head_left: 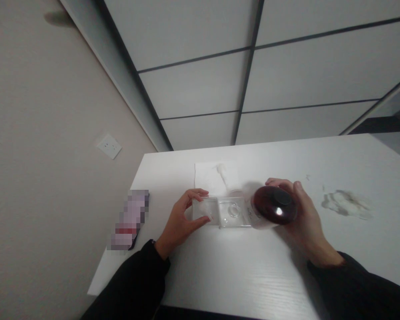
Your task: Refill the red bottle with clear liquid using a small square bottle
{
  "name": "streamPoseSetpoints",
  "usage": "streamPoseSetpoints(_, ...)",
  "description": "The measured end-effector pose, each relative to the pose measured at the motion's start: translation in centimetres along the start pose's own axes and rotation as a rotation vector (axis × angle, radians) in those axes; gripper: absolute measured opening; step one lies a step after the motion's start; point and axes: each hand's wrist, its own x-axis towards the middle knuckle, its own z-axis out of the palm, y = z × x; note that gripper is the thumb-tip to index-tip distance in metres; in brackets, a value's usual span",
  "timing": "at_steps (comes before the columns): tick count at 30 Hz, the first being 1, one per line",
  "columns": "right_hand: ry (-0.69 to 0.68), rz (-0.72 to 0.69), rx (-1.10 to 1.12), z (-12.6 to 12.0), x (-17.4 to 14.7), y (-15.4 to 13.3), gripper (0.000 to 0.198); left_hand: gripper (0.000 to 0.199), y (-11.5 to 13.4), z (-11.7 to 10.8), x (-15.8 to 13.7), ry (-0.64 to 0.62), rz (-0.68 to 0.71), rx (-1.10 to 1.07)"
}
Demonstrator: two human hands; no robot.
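Left hand [180,218] holds clear box [224,213] (right hand [305,224]: dark-lidded jar [270,205]).

Table [220,271], white, bearing:
- Box [219,218], clear, two-part; left hand [180,220], thumb and fingers about its left end.
- Jar [265,223], dark-red lid [270,204], at box's right end; right hand [305,222] round its right side.
- Sheet [205,175], white, behind box.
- Phone [131,215], pixelated, far left.
- Patch [346,203], greyish, right.

Wall [53,169]: outlet [109,146].

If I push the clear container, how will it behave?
The clear container is likely stiff: its edges look straight. It's probably light for its size, given its thin-looking, see-through walls. Those smooth-looking sides may slip in the left hand.
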Motion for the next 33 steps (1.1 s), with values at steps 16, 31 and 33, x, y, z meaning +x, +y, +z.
streamPoseSetpoints(16,-0.015,0.033,0.044,-0.04,-0.20,0.12,0.055,0.024,0.44,0.30,-0.34,0.011,0.094,0.131)
streamPoseSetpoints(31,-0.045,0.051,0.049,-0.19,-0.25,0.19,0.053,0.023,0.84,0.36,-0.29,0.021,0.108,0.178)
streamPoseSetpoints(33,-0.071,0.033,0.061,-0.30,-0.27,0.30,0.052,0.021,0.87,0.40,-0.29,0.018,0.149,0.207)
